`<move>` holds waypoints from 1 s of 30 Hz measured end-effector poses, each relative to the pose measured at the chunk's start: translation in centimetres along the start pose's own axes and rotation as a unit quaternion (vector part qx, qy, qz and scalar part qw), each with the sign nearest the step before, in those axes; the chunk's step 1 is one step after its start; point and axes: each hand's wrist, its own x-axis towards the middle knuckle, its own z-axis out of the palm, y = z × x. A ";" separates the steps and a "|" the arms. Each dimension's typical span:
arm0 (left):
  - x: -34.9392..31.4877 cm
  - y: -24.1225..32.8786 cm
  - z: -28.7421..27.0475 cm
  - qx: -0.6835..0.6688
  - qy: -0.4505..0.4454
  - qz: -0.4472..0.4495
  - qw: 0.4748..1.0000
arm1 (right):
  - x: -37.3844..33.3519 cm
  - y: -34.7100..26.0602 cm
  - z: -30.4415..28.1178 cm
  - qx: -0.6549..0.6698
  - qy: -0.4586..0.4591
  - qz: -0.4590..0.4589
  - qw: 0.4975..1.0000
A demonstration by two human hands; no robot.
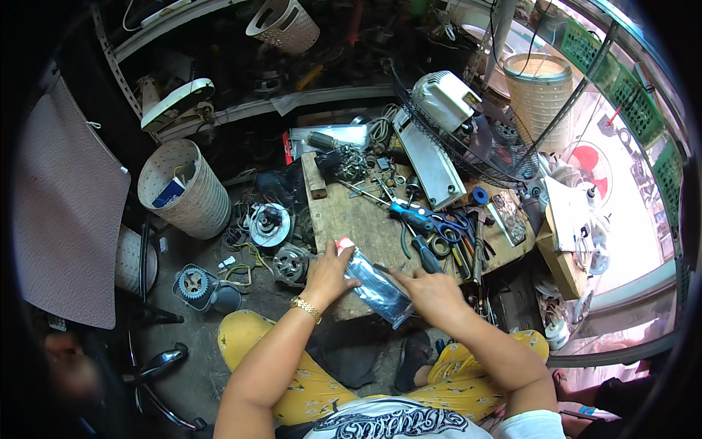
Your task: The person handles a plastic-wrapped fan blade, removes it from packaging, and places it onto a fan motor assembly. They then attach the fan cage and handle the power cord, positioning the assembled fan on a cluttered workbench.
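A long clear plastic packet (377, 287) with a red and white end lies slantwise over the near edge of the wooden workbench (344, 219). My left hand (330, 276), with a gold watch at the wrist, holds the packet by its upper left side, the thumb lying across it. On the packet's right side rests my right hand (433, 294), its fingers curled and the index finger pointing to the packet. A small dark object shows at that fingertip, too small to name. Beyond the right hand lies a screwdriver with a dark blue handle (426, 254).
Scissors (447, 225), a tape roll (439, 246) and pliers crowd the bench's right side. A black wire basket (475, 157) holds a white appliance housing behind. Motor parts (270, 224) lie on the left, near a perforated bin (191, 197). A glass case (621, 293) stands right.
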 end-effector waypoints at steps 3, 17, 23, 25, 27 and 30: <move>-0.2 -0.3 -0.2 -0.030 -0.015 0.013 0.999 | 2.1 -2.1 1.6 -0.014 0.051 -0.021 0.998; -0.5 -0.7 0.7 -0.031 0.024 0.030 0.999 | 3.6 -4.0 2.6 -0.047 0.033 -0.018 0.998; -0.6 -0.5 0.2 -0.032 0.007 0.017 0.999 | 2.5 -4.2 2.3 -0.065 0.012 -0.005 0.998; -0.7 -0.5 0.3 -0.026 0.009 0.021 0.999 | 2.3 -3.9 2.3 -0.058 0.001 -0.009 0.998; -0.6 -0.4 0.2 -0.018 0.009 0.021 1.000 | 2.1 -3.5 2.0 -0.057 -0.004 -0.019 0.998; -0.8 -0.4 0.2 -0.004 0.010 0.018 1.000 | 2.4 -3.5 0.5 -0.045 0.034 -0.008 0.998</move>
